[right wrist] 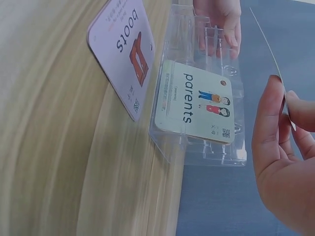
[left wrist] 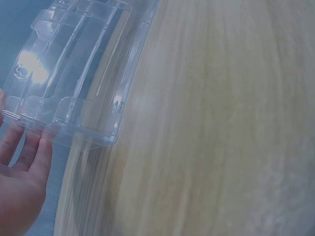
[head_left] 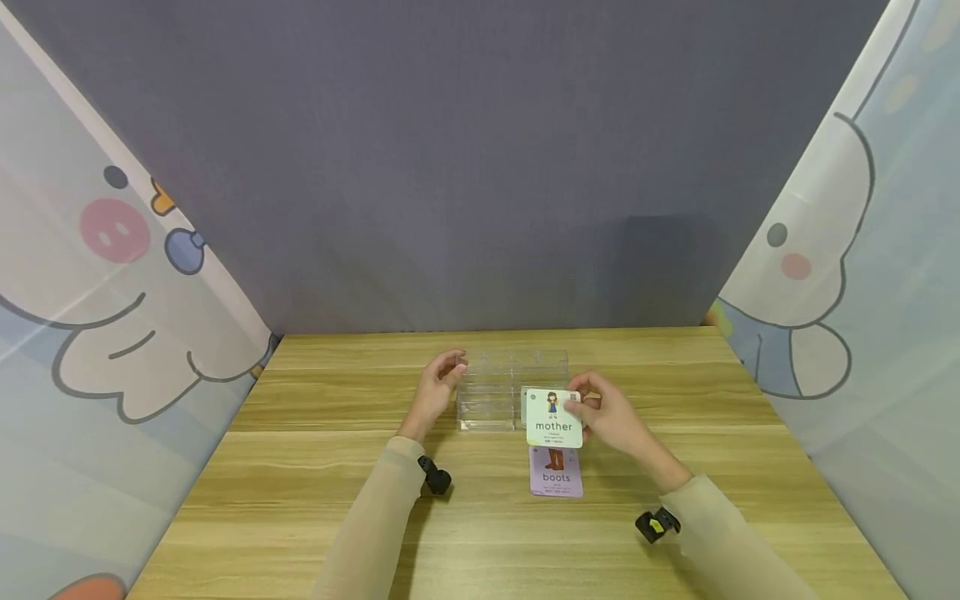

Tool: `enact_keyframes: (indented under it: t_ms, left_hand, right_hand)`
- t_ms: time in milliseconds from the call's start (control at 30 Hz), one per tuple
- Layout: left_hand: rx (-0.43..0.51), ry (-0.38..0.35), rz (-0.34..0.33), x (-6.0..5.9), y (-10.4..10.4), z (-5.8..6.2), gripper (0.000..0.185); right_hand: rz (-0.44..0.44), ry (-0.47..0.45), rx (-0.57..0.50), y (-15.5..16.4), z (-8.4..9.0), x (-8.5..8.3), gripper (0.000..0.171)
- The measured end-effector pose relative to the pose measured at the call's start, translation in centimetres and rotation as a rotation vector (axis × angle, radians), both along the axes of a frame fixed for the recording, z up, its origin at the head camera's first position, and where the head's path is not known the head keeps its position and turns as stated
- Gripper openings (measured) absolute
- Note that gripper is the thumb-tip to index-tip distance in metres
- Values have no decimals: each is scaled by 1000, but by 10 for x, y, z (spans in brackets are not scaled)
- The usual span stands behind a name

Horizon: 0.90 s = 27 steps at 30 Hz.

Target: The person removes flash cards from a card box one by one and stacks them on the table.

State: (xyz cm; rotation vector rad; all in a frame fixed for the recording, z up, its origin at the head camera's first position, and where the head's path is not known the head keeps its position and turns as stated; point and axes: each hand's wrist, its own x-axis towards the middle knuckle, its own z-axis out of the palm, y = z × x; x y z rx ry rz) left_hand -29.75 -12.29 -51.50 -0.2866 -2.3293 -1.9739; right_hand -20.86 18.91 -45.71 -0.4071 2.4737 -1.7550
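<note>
A clear plastic rack (head_left: 486, 402) with stepped compartments stands on the table. My left hand (head_left: 437, 385) grips its left side, the fingertips (left wrist: 43, 147) at the edge in the left wrist view. Between thumb and fingers my right hand (head_left: 611, 414) pinches a pale green "mother" flash card (head_left: 553, 433), held up in front of the rack's right half. Edge-on, the same card (right wrist: 268, 44) shows in the right wrist view. A "parents" card (right wrist: 202, 101) sits in the rack's front right compartment. Flat on the table before the rack lies a purple "boots" card (head_left: 555, 483).
The wood-grain table (head_left: 315, 500) ends at a grey fabric partition (head_left: 480, 208) behind the rack. Curtains with cartoon animals hang on the left (head_left: 45, 375) and right. A black strap device (head_left: 435, 477) is on each wrist.
</note>
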Motion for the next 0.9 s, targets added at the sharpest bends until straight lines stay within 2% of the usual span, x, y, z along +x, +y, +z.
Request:
enact_keyframes:
  t_ms: [167, 500, 700, 767, 900]
  left_hand:
    - [-2, -8, -11, -1, -1, 0, 34]
    - [13, 3, 9, 1, 0, -1, 32]
    - [19, 5, 5, 2, 0, 0, 33]
    - [15, 1, -6, 5, 0, 4, 34]
    - [10, -9, -15, 5, 0, 5, 35]
  right_hand:
    - [13, -16, -4, 0, 0, 3, 26]
    - [7, -33, 3, 0, 3, 9, 26]
    - [12, -44, 2, 1, -1, 10, 26]
    - [16, -41, 5, 1, -3, 11, 26]
    - [18, -46, 10, 2, -4, 13, 25]
